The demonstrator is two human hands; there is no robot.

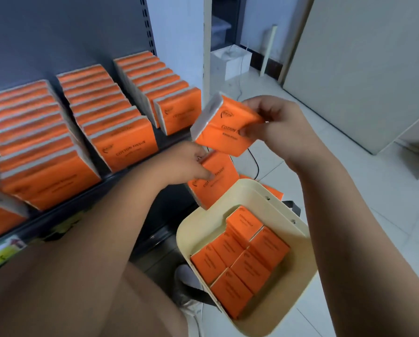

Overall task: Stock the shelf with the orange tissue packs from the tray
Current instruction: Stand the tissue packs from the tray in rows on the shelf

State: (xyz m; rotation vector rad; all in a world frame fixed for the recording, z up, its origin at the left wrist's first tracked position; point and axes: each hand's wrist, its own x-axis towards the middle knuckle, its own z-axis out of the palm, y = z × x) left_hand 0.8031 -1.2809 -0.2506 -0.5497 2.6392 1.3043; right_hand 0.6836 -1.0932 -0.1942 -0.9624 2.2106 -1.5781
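Orange plastic-wrapped tissue packs (123, 147) stand in rows on the dark grey metal shelf (121, 178); beside its edge the left hand (191, 164) pinches one pack (214, 186), the right hand (276, 125) pinches a second pack (224, 127) above the cream plastic tray (247, 198). Either fingertip grip may slip, dropping a pack.
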